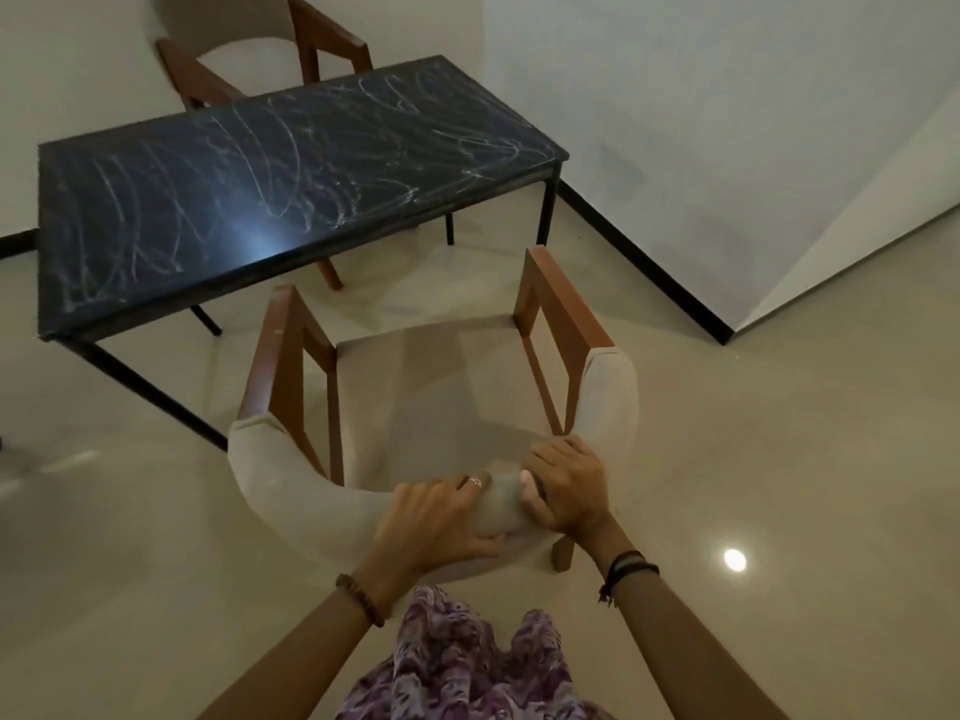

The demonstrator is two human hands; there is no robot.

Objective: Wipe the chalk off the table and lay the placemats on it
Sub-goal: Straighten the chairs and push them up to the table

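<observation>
Closest to me is a fold of purple-patterned cloth (467,662), the person's garment, hanging between the two forearms. Just above it both hands clasp the curved, padded back of a beige armchair (431,397) with brown wooden arms. The left hand (441,517) has its fingers curled over the top of the backrest and its thumb underneath, with a ring on one finger and a bead bracelet (361,600) at the wrist. The right hand (569,491) grips the same backrest just beside it, fingers wrapped over the padding, with dark bands (631,566) round the wrist.

Beyond the chair, to the left and centre, stands the counter (78,283), a long black top on thin black legs. White chalk scribbles (270,168) loop across nearly its whole surface, from the near left corner to the far right end. None of it forms letters or words I can read, and I can make out no labels or brand marks anywhere. A second chair (332,39) of the same kind sits at the far side of the counter against the pale wall.

To the right, a black skirting (639,252) runs along the wall's foot, and a round light reflection (735,559) shines on the glossy beige floor (779,459).
</observation>
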